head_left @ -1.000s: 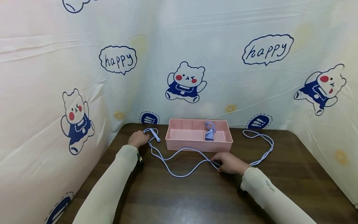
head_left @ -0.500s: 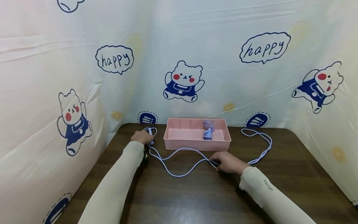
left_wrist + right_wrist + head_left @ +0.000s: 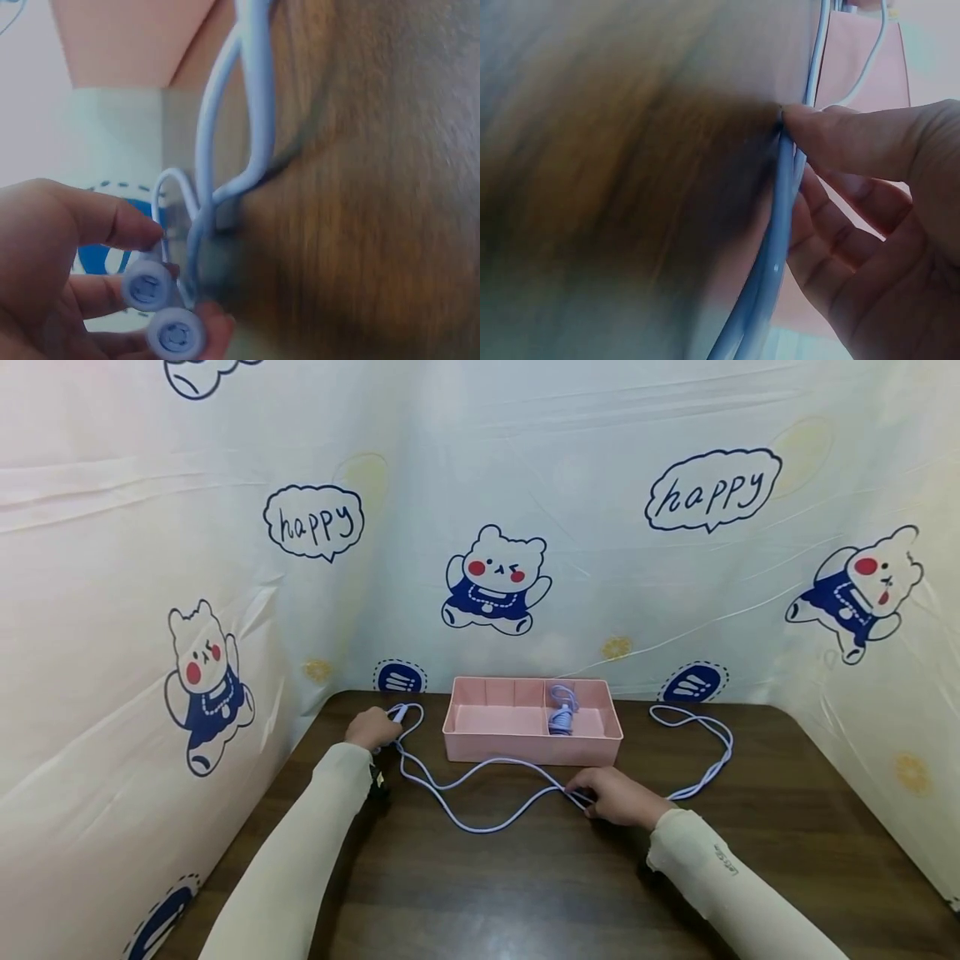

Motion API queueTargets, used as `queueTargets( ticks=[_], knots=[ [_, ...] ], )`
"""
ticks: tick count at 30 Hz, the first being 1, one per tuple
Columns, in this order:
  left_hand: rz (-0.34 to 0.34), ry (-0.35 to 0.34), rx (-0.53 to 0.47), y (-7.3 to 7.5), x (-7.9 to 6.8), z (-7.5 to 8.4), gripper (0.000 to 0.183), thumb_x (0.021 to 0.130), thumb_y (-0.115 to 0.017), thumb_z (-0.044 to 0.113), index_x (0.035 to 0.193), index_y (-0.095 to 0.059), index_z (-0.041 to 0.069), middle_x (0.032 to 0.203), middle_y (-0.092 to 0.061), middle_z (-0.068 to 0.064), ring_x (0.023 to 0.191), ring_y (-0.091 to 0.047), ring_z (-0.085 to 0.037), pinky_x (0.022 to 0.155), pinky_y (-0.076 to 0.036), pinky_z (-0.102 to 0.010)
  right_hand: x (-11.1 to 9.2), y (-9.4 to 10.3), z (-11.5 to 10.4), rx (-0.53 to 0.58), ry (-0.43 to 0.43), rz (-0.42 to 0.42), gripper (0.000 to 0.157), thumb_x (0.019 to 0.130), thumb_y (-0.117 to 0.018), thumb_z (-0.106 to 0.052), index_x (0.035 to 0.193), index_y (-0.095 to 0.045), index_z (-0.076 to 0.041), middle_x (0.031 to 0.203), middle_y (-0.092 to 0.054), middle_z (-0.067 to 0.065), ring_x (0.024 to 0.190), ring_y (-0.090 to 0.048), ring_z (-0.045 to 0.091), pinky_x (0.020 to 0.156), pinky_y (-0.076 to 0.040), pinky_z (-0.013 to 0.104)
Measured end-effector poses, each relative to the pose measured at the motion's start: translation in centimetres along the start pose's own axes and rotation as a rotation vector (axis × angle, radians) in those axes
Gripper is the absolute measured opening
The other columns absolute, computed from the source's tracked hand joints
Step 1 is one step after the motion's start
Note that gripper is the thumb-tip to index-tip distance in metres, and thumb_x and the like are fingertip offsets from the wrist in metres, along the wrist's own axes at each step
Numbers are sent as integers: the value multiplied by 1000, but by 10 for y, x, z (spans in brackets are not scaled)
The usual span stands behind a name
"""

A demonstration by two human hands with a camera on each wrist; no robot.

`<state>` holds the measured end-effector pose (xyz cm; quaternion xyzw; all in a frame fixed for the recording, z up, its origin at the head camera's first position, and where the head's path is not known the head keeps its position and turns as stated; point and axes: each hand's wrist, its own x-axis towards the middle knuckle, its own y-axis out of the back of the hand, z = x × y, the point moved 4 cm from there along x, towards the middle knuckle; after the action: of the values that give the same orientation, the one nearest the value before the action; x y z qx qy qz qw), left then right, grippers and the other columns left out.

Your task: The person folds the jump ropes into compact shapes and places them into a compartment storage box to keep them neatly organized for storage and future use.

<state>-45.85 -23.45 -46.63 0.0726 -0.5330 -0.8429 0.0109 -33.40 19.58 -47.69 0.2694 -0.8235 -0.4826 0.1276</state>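
A lavender jump rope (image 3: 486, 832) lies in doubled, wavy lines across the dark table. At the back left, my left hand (image 3: 371, 728) holds its two handles; their round ends, one handle (image 3: 146, 287) above the other handle (image 3: 176, 335), face the camera in the left wrist view. Right of the middle, my right hand (image 3: 618, 797) pinches the doubled cord (image 3: 780, 202) between thumb and fingers, low over the tabletop. Beyond that hand, the far loop of the rope (image 3: 726, 752) curves along the table's right side.
Between the hands, at the back, stands a pink box (image 3: 534, 750) with a divider. Its right compartment holds a wound lavender cord bundle (image 3: 561, 720). A printed curtain (image 3: 585, 460) closes off the back and sides of the table (image 3: 480, 910).
My left hand moved right over the handle, then back left, and the handle has turned and now lies within its fingers. My right hand keeps its pinch on the cord in the same place.
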Motion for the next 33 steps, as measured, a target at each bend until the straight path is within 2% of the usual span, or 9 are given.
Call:
queueTargets(
  ticks=[4,11,16,19,23,26,28,33],
  knots=[
    [36,-40,-111,11,-9,-3,22,83,-61,26,80,-64,4,72,-61,-10,59,-58,-25,51,-46,-35,-4,2,-1,-9,9,12,40,77,-75,9,111,-71,-11,106,-64,-3,94,-57,17,91,-47,47],
    [-36,-125,-453,36,-34,5,25,90,-63,19,98,-66,-4,81,-64,-20,68,-61,-28,64,-51,-40,-6,11,-5,0,47,47,38,76,-78,5,111,-71,-9,103,-65,0,90,-57,19,87,-49,44],
    [-56,-208,-530,55,-52,15,29,95,-59,20,103,-65,-7,88,-65,-22,76,-64,-31,68,-52,-39,-4,22,-19,103,94,88,38,80,-75,5,116,-67,-7,108,-66,6,94,-62,23,86,-51,47],
    [-71,-241,-600,66,-65,25,29,97,-59,21,104,-63,-7,95,-63,-25,79,-63,-30,66,-53,-33,-1,29,-32,164,123,129,40,83,-72,5,120,-64,-7,116,-65,9,101,-63,26,87,-51,49],
    [-83,-305,-717,80,-85,43,25,97,-60,17,100,-60,-8,92,-61,-22,79,-64,-29,66,-54,-32,2,38,-49,175,138,205,30,88,-71,-5,117,-67,-11,111,-67,4,94,-62,21,83,-53,40],
    [-104,-358,-766,90,-102,58,24,97,-60,13,101,-58,-11,88,-62,-16,77,-65,-27,66,-55,-31,6,45,-61,153,135,271,24,91,-71,-14,114,-70,-17,106,-67,-3,90,-58,16,80,-52,34],
    [-129,-393,-775,96,-112,66,25,97,-60,12,102,-59,-12,86,-63,-15,75,-65,-24,66,-55,-32,9,52,-71,137,169,325,23,91,-71,-14,113,-71,-17,106,-67,-4,91,-58,15,79,-53,34],
    [-218,-526,-760,104,-132,83,23,97,-61,14,104,-63,-8,90,-64,-18,76,-62,-22,66,-56,-39,14,72,-96,56,243,501,30,88,-74,-19,117,-68,-13,115,-66,3,98,-61,18,85,-52,40]
  ],
)
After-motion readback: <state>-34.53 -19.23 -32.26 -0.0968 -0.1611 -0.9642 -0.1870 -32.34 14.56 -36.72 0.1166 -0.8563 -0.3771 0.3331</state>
